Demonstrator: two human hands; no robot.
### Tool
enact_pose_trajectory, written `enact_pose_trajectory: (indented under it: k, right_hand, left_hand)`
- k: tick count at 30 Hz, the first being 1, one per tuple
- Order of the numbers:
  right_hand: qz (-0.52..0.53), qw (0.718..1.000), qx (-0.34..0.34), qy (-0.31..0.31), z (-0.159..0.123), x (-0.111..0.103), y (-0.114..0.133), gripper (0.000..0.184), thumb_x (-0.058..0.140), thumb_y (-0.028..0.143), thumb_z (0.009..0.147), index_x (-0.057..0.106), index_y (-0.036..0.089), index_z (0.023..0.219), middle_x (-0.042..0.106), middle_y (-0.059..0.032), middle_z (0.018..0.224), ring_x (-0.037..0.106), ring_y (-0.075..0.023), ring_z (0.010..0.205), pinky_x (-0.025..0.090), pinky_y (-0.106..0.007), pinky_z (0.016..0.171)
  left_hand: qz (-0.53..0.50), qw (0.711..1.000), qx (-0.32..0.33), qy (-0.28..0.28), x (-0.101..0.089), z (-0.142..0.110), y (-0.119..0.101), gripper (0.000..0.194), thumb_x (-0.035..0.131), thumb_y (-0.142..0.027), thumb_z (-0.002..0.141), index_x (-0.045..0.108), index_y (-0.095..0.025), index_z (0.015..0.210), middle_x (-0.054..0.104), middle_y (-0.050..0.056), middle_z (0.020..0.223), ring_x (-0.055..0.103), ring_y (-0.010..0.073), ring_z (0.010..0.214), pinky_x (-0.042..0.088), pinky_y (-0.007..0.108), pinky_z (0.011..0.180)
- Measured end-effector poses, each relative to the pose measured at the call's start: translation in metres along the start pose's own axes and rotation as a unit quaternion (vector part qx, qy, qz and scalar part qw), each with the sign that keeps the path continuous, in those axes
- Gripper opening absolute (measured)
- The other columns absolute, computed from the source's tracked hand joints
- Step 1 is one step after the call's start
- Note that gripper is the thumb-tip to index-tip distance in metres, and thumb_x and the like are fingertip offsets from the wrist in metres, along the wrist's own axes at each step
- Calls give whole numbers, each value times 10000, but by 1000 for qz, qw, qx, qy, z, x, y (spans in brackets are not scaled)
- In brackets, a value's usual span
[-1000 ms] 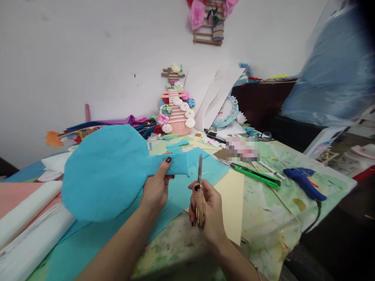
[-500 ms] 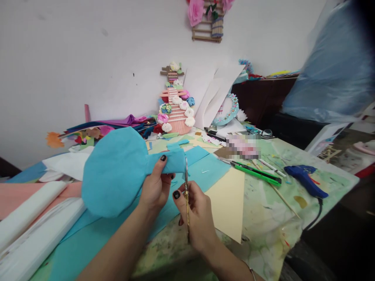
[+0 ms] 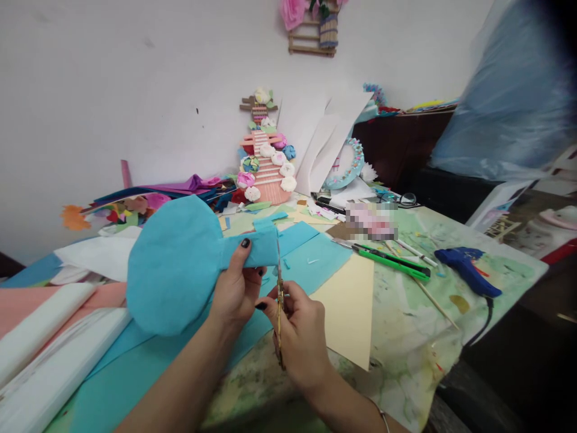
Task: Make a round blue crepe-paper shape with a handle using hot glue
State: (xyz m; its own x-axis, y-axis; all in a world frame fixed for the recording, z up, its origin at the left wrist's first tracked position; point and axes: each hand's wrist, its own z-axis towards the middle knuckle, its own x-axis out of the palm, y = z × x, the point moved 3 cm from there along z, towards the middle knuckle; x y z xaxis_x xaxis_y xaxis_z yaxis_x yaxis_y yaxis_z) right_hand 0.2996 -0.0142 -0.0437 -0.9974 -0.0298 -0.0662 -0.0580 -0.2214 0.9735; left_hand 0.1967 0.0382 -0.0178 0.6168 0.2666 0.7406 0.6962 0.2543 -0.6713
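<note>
My left hand (image 3: 238, 282) pinches the narrow handle part of a blue paddle-shaped cutout (image 3: 174, 264), its thumb on top and its fingers underneath. The wide rounded end of the cutout stands up to the left. My right hand (image 3: 300, 328) is closed around gold-handled scissors (image 3: 280, 300). Their blades point up, along the squared right end of the cutout's handle. Below both hands lie blue sheets (image 3: 315, 258) with small blue scraps on them. A cream sheet (image 3: 347, 313) lies to the right of my right hand.
To the right are a green utility knife (image 3: 392, 261), a thin stick (image 3: 435, 297) and a blue glue gun (image 3: 469, 270) with a cord. White paper rolls (image 3: 58, 361) lie at the left. A flower-covered guitar-shaped craft (image 3: 269, 171) leans on the wall, near white sheets (image 3: 333, 144).
My right hand and the scissors have shifted slightly left and tilted along the cutout's handle end. My left hand keeps its hold. The whole view has shifted a little.
</note>
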Motion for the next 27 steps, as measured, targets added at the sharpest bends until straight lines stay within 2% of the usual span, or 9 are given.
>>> enact_pose_trajectory:
  k: [5,10,14,18,24,27]
  right_hand:
    - [-8,1000,-3,-5,1,-1,2,318,566,485,826,560,178,743,436,53,438,360,-73,372,264,-202,401]
    - [23,1000,-19,-2,0,-2,-2,342,530,508,847,542,177,761,453,41,493,404,-83,437,282,-198,431]
    - [43,998,-43,17,-3,-2,-4,307,539,475,851,503,180,773,397,60,533,352,-73,479,253,-195,451]
    - [23,998,-51,31,-7,-1,1,300,549,457,840,479,177,755,382,64,547,329,-69,488,231,-199,455]
    - [-6,998,-50,34,-11,1,9,281,586,432,818,490,174,762,373,78,512,346,-67,460,230,-195,456]
    - [-14,998,-47,28,-9,2,10,297,576,450,822,483,176,758,393,73,518,359,-68,460,232,-193,455]
  left_hand:
    - [-10,1000,-1,1,0,0,0,216,781,-193,641,654,-148,810,697,-26,725,602,70,538,490,168,551]
    - [-32,999,-14,5,2,0,-1,179,748,-159,673,636,-147,811,693,-37,710,576,57,485,405,149,401]
    - [-46,998,-42,21,1,3,-2,119,707,-173,718,597,-147,755,631,-53,600,501,41,410,346,140,348]
    - [-34,995,-84,31,-2,3,-2,135,677,-227,756,575,-140,753,609,-36,591,474,37,401,347,130,350]
    - [-8,995,-81,52,-3,2,0,232,749,-288,686,581,-150,769,562,-64,535,430,42,356,341,154,333]
    - [9,994,-95,61,-2,0,3,258,757,-324,674,595,-162,791,580,-61,545,483,62,378,387,169,360]
